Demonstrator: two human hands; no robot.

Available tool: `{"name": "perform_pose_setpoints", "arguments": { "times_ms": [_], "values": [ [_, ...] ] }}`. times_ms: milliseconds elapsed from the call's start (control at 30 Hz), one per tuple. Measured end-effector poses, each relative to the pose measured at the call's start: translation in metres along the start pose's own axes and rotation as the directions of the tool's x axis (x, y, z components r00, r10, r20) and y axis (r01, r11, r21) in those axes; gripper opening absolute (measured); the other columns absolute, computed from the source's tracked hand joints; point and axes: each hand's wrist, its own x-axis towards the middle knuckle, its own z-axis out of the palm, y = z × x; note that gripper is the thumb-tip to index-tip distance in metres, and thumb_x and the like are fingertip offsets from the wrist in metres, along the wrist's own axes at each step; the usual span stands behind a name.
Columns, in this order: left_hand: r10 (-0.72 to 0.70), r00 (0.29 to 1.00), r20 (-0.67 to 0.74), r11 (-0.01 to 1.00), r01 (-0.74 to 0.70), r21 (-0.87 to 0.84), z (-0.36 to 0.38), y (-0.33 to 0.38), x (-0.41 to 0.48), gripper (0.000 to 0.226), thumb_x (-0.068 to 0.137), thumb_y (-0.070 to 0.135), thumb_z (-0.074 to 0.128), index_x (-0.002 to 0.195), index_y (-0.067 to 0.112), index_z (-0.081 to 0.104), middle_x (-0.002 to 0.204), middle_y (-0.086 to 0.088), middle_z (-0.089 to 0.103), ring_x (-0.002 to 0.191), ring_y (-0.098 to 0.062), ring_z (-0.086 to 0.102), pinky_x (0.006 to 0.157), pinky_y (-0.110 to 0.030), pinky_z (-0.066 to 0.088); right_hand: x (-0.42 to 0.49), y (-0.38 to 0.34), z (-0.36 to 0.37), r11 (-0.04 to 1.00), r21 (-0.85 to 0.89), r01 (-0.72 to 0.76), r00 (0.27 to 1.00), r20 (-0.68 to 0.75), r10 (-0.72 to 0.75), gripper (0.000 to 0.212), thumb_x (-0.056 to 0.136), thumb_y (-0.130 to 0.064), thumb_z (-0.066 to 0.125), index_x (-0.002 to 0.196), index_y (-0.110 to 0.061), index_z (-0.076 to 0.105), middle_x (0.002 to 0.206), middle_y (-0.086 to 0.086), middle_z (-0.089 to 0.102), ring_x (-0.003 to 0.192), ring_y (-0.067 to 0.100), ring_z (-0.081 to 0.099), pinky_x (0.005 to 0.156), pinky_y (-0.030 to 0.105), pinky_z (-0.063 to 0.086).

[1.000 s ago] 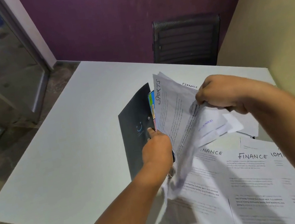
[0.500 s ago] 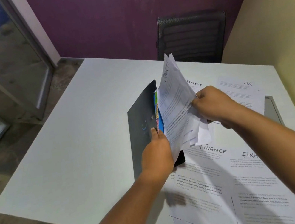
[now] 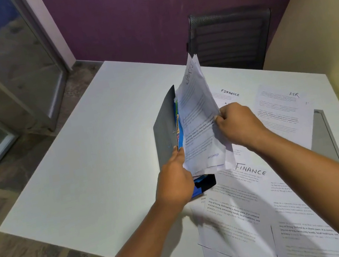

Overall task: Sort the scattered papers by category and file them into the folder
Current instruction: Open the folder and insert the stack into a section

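A person's left hand (image 3: 174,183) props a dark folder (image 3: 165,129) half open on its edge on a pale counter (image 3: 86,177), its grip closed on the folder's lower edge, while the right hand (image 3: 239,126) pinches a thin sheaf of white papers (image 3: 200,120) and feeds it between the covers; the top sheet carries a handwritten heading, likely "Sports", and curls limply under its own weight, its lower corners fanned apart. Bright blue and green plastic dividers (image 3: 178,124) show in a narrow strip just inside the matte, stiff cover. By the look of it the job is under way but far from done: only this one bundle is going in, while sheets headed "Finance" (image 3: 250,170) lie overlapping on the counter near the person, another Finance page (image 3: 229,93) sits beyond the folder, and a sheet marked "HR" (image 3: 294,95) rests well apart to the right, all flat and unfiled. A dark mesh-backed chair (image 3: 230,36) stands at the far side
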Motion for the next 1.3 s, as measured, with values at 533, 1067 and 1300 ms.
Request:
{"name": "perform_pose_setpoints", "arguments": {
  "times_ms": [533,1067,1300],
  "values": [
    [-0.092,0.996,-0.017,0.939,0.093,0.333,0.001,-0.003,-0.012,0.077,0.096,0.014,0.052,0.157,0.014,0.005,0.166,0.002,-0.004,0.13,-0.023,0.052,0.103,-0.029,0.044,-0.007,-0.065,0.002,0.938,-0.304,0.167,0.973,0.204,-0.108,0.022,0.086,0.0,0.057,0.072,-0.007,0.042,0.069,0.005,0.043,0.057,0.017,0.043,0.046,0.026,0.031],
    [-0.009,0.997,-0.08,0.961,0.031,0.273,0.009,-0.004,-0.016,0.073,0.093,0.013,0.047,0.157,0.015,0.012,0.163,-0.007,0.018,0.126,-0.027,0.055,0.096,-0.034,0.049,-0.024,-0.048,0.067,0.931,-0.301,0.207,0.956,0.266,-0.127,0.008,0.091,0.0,0.054,0.089,-0.008,0.056,0.082,0.009,0.058,0.093,0.029,0.067,0.064,0.029,0.045],
    [-0.061,0.997,-0.038,0.92,0.071,0.386,0.005,-0.008,-0.015,0.07,0.098,0.016,0.044,0.157,0.016,0.005,0.166,0.0,-0.002,0.121,-0.03,0.058,0.096,-0.032,0.046,-0.025,-0.032,0.064,0.946,-0.267,0.183,0.974,0.181,-0.138,0.026,0.092,-0.034,0.062,0.105,-0.012,0.068,0.1,0.011,0.067,0.097,0.029,0.066,0.067,0.029,0.046]
  ]
}}
